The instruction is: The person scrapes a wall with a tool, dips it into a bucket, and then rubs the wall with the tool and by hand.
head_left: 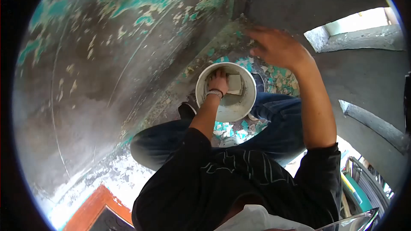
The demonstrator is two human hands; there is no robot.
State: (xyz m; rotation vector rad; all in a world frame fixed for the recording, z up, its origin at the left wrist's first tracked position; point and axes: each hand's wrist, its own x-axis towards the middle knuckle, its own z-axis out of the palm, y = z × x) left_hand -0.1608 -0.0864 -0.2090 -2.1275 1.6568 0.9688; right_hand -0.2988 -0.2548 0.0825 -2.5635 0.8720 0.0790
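A round white bucket (226, 116) stands on the floor between the person's legs. My left hand (218, 82) reaches down inside it, wrist banded, its spread fingers near the inner wall. Beside those fingers a pale rectangular piece (234, 84) lies in the bucket; whether the hand touches it is unclear. My right hand (276, 48) is raised beyond the bucket to the upper right, fingers stretched apart and slightly blurred, with nothing in them.
A grey wall (98, 60) with peeling turquoise paint rises at the left. The right wall (364, 72) has window-like openings. Paint flakes (280, 79) cover the floor. An orange frame (92, 209) is at lower left, stacked items (359, 192) at lower right.
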